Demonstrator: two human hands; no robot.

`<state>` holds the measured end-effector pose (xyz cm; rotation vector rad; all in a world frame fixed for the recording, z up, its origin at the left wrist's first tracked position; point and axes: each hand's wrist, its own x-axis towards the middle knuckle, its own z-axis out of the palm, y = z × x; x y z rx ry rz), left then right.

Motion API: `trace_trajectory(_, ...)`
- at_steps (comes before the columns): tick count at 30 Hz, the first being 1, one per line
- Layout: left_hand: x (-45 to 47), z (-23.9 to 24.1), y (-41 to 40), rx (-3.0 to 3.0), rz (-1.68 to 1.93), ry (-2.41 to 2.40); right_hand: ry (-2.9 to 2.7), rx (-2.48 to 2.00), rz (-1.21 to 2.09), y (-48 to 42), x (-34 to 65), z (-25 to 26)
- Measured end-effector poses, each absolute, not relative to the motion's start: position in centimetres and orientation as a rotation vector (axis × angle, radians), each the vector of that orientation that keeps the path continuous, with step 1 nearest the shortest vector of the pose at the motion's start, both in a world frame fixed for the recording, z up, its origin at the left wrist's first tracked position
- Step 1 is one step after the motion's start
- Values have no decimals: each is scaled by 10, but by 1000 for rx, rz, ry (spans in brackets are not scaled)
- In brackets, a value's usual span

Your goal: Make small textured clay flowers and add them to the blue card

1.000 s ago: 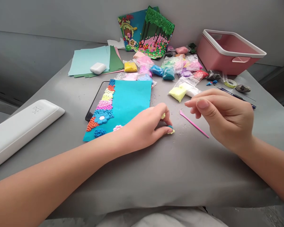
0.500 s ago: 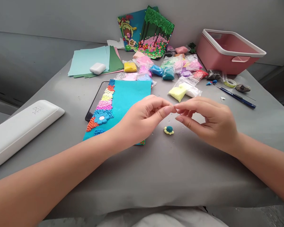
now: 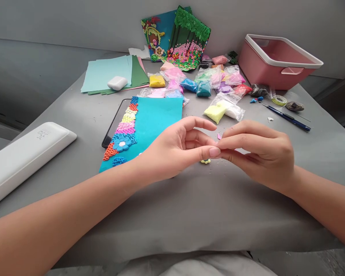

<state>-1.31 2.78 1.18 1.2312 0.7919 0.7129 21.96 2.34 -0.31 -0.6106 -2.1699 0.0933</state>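
Note:
My left hand (image 3: pixel 186 147) is held over the table with its index finger raised and apart from the thumb. Its thumb tip meets the fingertips of my right hand (image 3: pixel 257 151), which are pinched together; whatever lies between them is hidden or too small to make out. Beneath the left thumb, a small clay piece with a pale yellow scalloped edge (image 3: pixel 206 161) shows only in part. A tiny pink bit (image 3: pixel 219 136) appears between the hands. Left of them lies a turquoise board (image 3: pixel 158 115), partly covered by my left hand and forearm, with coloured clay rings and a blue clay flower (image 3: pixel 122 143).
Bagged clay (image 3: pixel 215 112) is heaped behind my hands. A pink bin (image 3: pixel 276 71) stands back right, near a dark blue pen-like tool (image 3: pixel 289 118). Paper sheets (image 3: pixel 107 71) with a white case (image 3: pixel 117 82) lie back left. A long white device (image 3: pixel 28 161) sits left.
My left index finger has lifted away from its thumb, whose tip has moved right. My right fingers have closed into a pinch. The yellow-edged clay piece is now mostly covered.

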Motion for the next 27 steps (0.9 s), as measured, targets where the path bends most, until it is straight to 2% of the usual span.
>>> trace_trajectory(21,-13,11,28,1102,751,814,-2143,-641,116,24,220,-2)
trace_trajectory(27,-12,8,27,1186,728,859,-1885,-908,340,24,216,-4)
